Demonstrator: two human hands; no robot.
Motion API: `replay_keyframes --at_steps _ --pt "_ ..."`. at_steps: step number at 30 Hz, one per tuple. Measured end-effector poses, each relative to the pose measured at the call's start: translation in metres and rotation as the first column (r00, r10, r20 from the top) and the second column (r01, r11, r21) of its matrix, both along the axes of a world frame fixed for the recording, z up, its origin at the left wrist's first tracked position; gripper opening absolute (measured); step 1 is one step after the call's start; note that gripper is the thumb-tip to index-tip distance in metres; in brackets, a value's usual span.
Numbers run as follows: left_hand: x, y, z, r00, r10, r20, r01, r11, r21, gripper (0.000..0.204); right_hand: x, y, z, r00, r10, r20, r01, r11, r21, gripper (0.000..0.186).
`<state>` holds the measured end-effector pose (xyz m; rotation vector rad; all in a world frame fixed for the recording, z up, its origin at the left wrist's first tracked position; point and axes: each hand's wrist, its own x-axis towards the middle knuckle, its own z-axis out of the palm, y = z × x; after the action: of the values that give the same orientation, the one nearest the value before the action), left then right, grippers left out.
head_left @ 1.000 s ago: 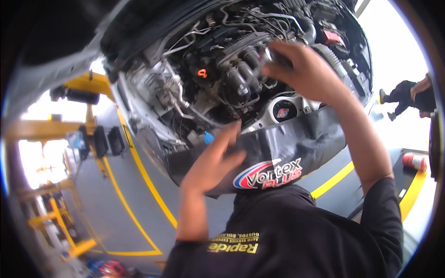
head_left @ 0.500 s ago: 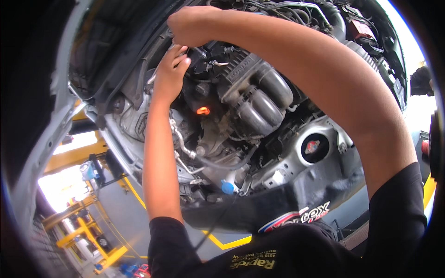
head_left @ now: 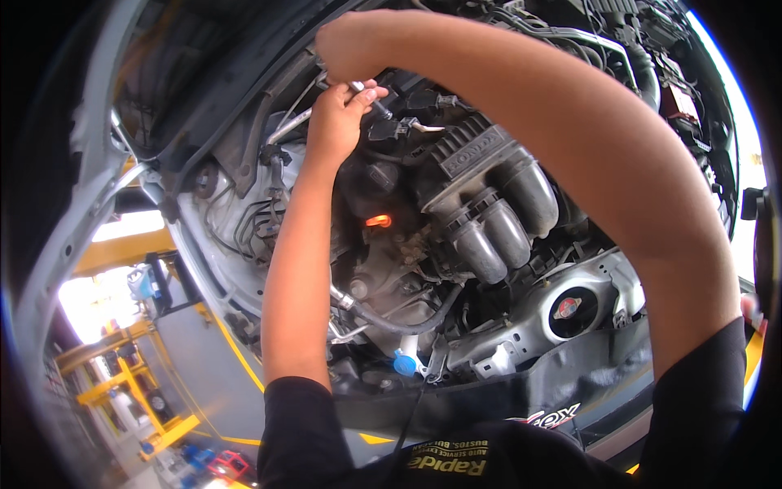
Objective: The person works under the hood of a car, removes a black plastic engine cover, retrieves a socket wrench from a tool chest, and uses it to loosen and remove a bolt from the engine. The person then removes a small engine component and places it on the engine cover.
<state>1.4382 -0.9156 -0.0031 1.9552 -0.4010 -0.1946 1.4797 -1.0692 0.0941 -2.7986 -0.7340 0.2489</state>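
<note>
Both my arms reach over a car's engine bay to its far left part. My left hand [head_left: 342,114] is curled, thumb and fingers around a short shiny metal rod [head_left: 356,85] that looks like a socket extension. A dark end [head_left: 383,112] shows just beyond its fingertips, close to black plugs and wiring. Right above it, my right hand [head_left: 352,49] is closed in a fist, knuckles up; whatever lies inside it is hidden. The black ribbed intake manifold [head_left: 489,232] sits to the right of my left hand, and an orange dipstick loop [head_left: 379,221] is nearer me.
The raised hood [head_left: 220,73] slants over the left side. Toward me are a radiator cap [head_left: 568,308], a blue reservoir cap [head_left: 405,363] and a black cover [head_left: 505,383] along the front edge. A battery [head_left: 680,102] is at far right. Yellow shop equipment [head_left: 130,383] stands lower left.
The view has shifted, so the engine bay appears farther right and lower. My left fingers, stretched out before, are now curled around the metal rod. My right hand stays closed above.
</note>
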Motion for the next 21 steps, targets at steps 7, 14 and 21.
replay_keyframes --at_steps 7,14,21 --pt "0.017 -0.006 -0.015 0.994 -0.096 -0.047 0.086 0.98 -0.182 0.013 0.024 -0.058 0.033 0.712 0.692 -0.117 -0.548 0.444 -0.709 0.017" --pt "0.007 0.012 -0.019 0.999 0.032 0.011 -0.031 0.992 -0.119 0.017 -0.065 -0.023 0.046 0.977 0.198 0.083 -0.174 0.958 -0.23 0.015" --pt "0.015 0.016 -0.02 0.999 -0.024 0.031 0.024 1.0 -0.008 0.019 -0.053 -0.011 0.047 0.951 0.308 -0.014 -0.301 0.92 -0.252 0.022"
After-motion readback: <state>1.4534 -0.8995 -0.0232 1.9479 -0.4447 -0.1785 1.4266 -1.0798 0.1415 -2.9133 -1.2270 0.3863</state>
